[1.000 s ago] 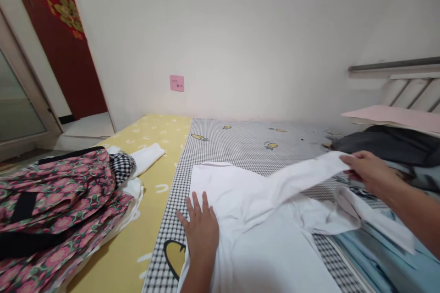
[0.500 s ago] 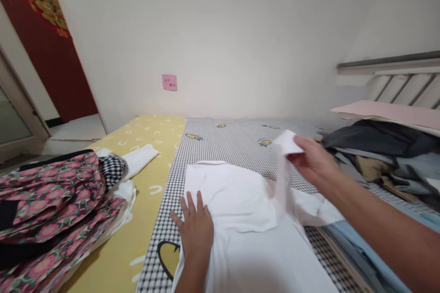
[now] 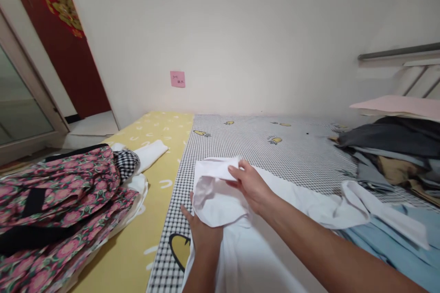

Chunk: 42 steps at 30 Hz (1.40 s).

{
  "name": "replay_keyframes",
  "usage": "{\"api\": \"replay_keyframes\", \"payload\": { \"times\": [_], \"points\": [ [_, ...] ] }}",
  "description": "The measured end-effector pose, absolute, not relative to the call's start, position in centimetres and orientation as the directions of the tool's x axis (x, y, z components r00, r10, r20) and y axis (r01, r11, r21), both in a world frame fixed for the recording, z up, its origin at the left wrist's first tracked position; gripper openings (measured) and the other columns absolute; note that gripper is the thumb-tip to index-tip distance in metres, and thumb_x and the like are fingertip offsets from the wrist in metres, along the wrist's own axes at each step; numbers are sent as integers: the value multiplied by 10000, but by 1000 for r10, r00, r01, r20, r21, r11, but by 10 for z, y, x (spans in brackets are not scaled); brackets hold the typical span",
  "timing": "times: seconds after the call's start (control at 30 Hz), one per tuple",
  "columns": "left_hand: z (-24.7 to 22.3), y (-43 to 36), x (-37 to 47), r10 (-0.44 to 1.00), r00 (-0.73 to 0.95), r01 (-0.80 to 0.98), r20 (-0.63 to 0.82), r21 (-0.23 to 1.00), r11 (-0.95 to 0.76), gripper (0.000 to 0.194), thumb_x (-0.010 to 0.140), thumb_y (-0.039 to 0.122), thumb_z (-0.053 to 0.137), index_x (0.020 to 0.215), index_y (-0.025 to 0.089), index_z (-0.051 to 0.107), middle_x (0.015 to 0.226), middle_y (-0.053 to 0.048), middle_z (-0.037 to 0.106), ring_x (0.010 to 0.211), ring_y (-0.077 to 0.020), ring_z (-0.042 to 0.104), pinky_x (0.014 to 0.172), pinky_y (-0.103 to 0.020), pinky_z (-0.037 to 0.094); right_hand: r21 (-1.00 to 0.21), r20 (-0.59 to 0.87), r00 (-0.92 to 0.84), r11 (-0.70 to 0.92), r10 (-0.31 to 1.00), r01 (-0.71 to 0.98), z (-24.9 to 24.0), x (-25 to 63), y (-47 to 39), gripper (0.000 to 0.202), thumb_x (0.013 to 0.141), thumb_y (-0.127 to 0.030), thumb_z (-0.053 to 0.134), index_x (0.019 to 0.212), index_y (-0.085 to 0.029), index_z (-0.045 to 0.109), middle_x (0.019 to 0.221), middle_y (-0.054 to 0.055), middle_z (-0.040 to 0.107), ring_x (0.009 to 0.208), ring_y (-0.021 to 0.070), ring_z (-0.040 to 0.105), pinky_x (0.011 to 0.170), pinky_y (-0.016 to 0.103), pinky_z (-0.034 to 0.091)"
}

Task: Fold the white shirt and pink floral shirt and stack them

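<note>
While fingers point(image 3: 237, 175) pinch sleeve point(image 3: 220, 168), checked sheet point(image 3: 295, 155) beyond

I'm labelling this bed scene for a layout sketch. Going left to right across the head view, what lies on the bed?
Floral garment pile → yellow sheet → left hand, flat on the white shirt → right hand, pinching the folded-over sleeve → light blue cloth → dark clothes heap.
</note>
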<state>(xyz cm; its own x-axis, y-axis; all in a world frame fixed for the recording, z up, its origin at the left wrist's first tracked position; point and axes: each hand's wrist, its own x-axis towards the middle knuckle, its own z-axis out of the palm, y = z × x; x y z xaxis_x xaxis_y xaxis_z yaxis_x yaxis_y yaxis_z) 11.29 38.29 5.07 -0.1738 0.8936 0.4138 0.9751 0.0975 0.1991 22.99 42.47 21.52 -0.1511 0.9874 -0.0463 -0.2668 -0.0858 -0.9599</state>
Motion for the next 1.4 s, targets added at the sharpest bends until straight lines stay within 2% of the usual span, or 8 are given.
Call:
{"api": "replay_keyframes", "payload": {
  "times": [0.13,0.27,0.4,0.6,0.87,1.07,1.23,1.4],
  "points": [
    [43,384,110,862,-220,963,456,242,118,573,886,335,625,1448,325,513,1606,-102,397,1527,-463,132,1193,-759,7,-982,-179,57,-181,982,47,157,281,418,310,711,-302,709,761,-258,406,679,-83,450,624,120,498,611,271,480],
    [42,383,110,839,-204,968,505,234,95,635,893,375,606,1497,274,438,1639,-168,305,1526,-461,144,1192,-759,72,-874,-159,-33,-125,987,469,120,331,428,313,620,-192,647,859,-260,456,738,-78,448,594,117,462,575,262,406],
    [41,382,108,842,-203,966,499,244,89,693,896,464,595,1528,282,374,1630,-151,335,1530,-451,140,1200,-752,61,-725,155,106,40,982,688,135,342,445,568,607,-153,580,1163,-258,530,1015,10,524,709,141,560,718,307,458],
    [38,384,110,845,-200,969,496,225,98,675,911,488,566,1532,332,354,1626,-88,364,1533,-442,137,1199,-756,61,-799,85,-217,197,972,568,176,263,464,295,932,-424,376,976,-238,601,637,-47,546,574,152,546,635,279,438],
    [38,390,116,769,-298,949,566,260,177,572,932,284,545,1496,296,445,1622,-164,347,1504,-394,284,1194,-725,175,-743,-123,-401,183,908,644,159,208,485,233,775,-334,705,657,-224,537,387,-83,446,352,127,436,440,253,309],
    [50,393,117,718,-446,871,534,442,213,463,924,15,352,1297,108,609,1433,-175,591,1398,-308,475,1204,-657,255,-732,63,-273,230,960,642,140,221,497,104,857,-338,599,874,-237,582,482,-101,492,457,129,521,566,254,382],
    [59,390,111,597,-648,653,472,748,117,518,797,-73,365,1261,88,531,1236,-168,669,1218,-260,605,1130,-519,409,-746,62,-226,196,972,637,108,224,504,481,850,-303,556,1321,-235,485,563,-108,557,530,155,585,627,275,432],
    [66,386,110,586,-639,649,498,758,64,467,797,1,455,1243,134,501,1295,-175,583,1271,-310,532,1081,-539,415,-719,114,-275,271,955,640,98,226,502,420,841,-330,545,1253,-284,610,741,-49,598,677,171,603,725,310,460]
  ]
}}
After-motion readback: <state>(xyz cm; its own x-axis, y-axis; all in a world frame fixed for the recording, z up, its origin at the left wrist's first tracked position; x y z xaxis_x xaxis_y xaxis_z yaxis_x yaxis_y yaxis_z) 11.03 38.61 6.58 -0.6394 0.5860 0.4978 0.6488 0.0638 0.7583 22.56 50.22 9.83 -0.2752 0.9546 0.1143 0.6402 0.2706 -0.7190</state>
